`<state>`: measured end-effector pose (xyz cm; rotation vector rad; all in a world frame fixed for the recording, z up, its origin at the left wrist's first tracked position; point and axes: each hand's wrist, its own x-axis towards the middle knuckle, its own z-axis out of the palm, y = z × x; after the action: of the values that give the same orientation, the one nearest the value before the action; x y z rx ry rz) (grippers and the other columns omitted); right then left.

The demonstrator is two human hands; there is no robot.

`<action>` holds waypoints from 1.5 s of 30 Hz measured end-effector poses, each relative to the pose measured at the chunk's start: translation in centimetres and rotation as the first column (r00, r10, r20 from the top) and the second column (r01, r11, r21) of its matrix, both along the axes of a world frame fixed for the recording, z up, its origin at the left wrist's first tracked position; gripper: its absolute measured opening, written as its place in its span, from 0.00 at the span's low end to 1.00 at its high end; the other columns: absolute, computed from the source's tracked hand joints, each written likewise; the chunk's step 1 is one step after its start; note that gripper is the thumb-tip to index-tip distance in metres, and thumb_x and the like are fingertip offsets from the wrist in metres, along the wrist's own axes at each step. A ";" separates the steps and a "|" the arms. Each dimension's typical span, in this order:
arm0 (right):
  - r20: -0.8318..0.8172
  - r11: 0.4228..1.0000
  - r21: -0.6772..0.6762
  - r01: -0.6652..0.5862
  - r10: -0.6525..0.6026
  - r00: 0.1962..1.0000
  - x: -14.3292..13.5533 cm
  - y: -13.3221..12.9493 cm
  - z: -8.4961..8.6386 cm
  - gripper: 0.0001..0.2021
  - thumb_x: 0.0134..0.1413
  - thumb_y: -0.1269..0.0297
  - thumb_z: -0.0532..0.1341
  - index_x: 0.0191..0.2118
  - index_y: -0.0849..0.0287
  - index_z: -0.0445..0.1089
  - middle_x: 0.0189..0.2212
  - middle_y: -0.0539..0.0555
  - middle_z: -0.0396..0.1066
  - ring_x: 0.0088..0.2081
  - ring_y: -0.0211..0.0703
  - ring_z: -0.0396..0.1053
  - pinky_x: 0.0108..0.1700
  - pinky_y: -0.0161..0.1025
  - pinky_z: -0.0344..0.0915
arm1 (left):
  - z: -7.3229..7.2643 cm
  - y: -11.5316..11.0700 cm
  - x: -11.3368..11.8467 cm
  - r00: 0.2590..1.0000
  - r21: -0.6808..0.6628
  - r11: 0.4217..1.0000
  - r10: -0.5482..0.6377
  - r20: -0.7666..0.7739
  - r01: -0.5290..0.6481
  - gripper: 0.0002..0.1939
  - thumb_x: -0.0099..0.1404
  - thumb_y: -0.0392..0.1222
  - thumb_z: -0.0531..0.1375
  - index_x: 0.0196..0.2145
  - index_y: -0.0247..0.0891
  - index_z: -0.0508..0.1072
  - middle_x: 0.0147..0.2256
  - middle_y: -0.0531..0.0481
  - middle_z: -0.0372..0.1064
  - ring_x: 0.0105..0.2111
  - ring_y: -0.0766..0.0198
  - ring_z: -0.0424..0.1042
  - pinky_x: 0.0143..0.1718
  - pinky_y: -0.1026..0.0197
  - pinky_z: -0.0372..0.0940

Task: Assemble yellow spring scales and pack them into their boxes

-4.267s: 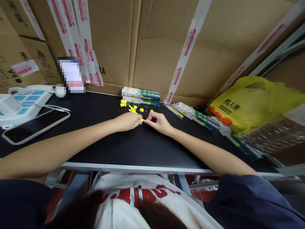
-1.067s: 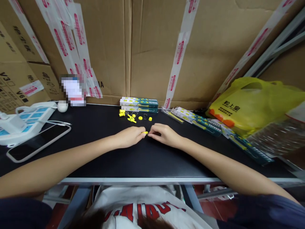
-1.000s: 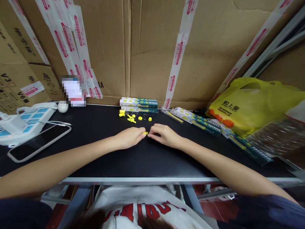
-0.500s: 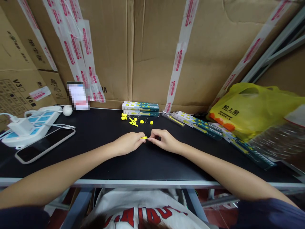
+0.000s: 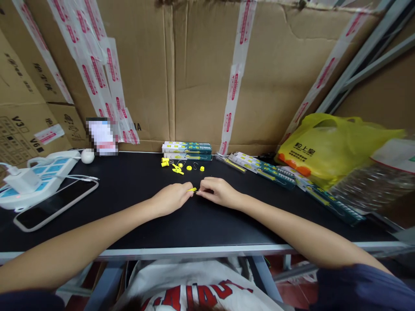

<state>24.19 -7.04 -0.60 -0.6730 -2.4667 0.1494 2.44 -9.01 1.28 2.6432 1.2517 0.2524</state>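
My left hand pinches a small yellow plastic piece, whose end pokes out past the fingertips. Close beside it, my right hand has thumb and forefinger pressed together on a thin metal wire piece. The wire's tip lies at the yellow piece; whether they join I cannot tell. Beyond the hands lie loose yellow parts: a cylinder-like piece, a cluster of slim pieces, a ring and a small cap-like piece. A bent wire hook rests among them.
Printed slim boxes stand at the back; more boxes lie to the right beside a yellow bag. At left are a power strip and a phone. Cardboard walls the back of the black table.
The view has shifted slightly. A thin wire now shows at my right fingertips, near the yellow piece. Both hands keep their pinch close together.
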 end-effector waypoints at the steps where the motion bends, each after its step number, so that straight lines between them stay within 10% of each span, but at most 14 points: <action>1: -0.006 1.000 0.000 -0.001 0.001 1.000 0.0 0.0 0.0 0.12 0.62 0.61 0.57 0.28 0.58 0.64 0.25 0.51 0.67 0.27 0.37 0.63 0.30 0.33 0.58 | -0.1 0.1 0.0 1.000 0.013 1.000 0.000 -0.009 0.001 0.13 0.71 0.45 0.45 0.38 0.38 0.67 0.33 0.47 0.71 0.32 0.59 0.71 0.32 0.62 0.60; 31: -0.187 0.992 -0.084 0.097 -0.111 0.976 -1.2 -1.8 -1.1 0.15 0.61 0.62 0.57 0.24 0.57 0.58 0.21 0.49 0.64 0.24 0.36 0.62 0.27 0.34 0.57 | 0.4 -1.3 1.1 1.000 -0.046 0.999 -0.005 0.000 0.005 0.13 0.71 0.40 0.47 0.36 0.36 0.69 0.35 0.44 0.74 0.36 0.56 0.74 0.35 0.60 0.62; 37: -0.163 0.988 -0.012 0.157 -0.156 0.974 -1.4 -1.8 -0.8 0.15 0.60 0.64 0.57 0.23 0.56 0.56 0.21 0.49 0.62 0.24 0.37 0.60 0.27 0.35 0.55 | 0.3 -1.3 1.0 0.991 -0.082 0.996 0.042 0.128 -0.031 0.15 0.71 0.39 0.47 0.52 0.35 0.62 0.45 0.41 0.73 0.45 0.55 0.73 0.42 0.59 0.63; 45: -0.121 0.980 0.089 0.180 -0.169 0.978 -1.0 -1.4 -0.5 0.12 0.61 0.62 0.58 0.26 0.56 0.59 0.24 0.51 0.64 0.27 0.39 0.62 0.30 0.35 0.58 | 0.1 -0.9 0.7 0.962 -0.030 0.995 0.097 0.255 -0.093 0.10 0.68 0.41 0.50 0.47 0.38 0.60 0.29 0.51 0.70 0.30 0.59 0.72 0.29 0.62 0.58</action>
<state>23.15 -8.40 -1.08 -0.8114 -2.2777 -0.0037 3.10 -9.90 1.39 2.4412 1.2865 0.5763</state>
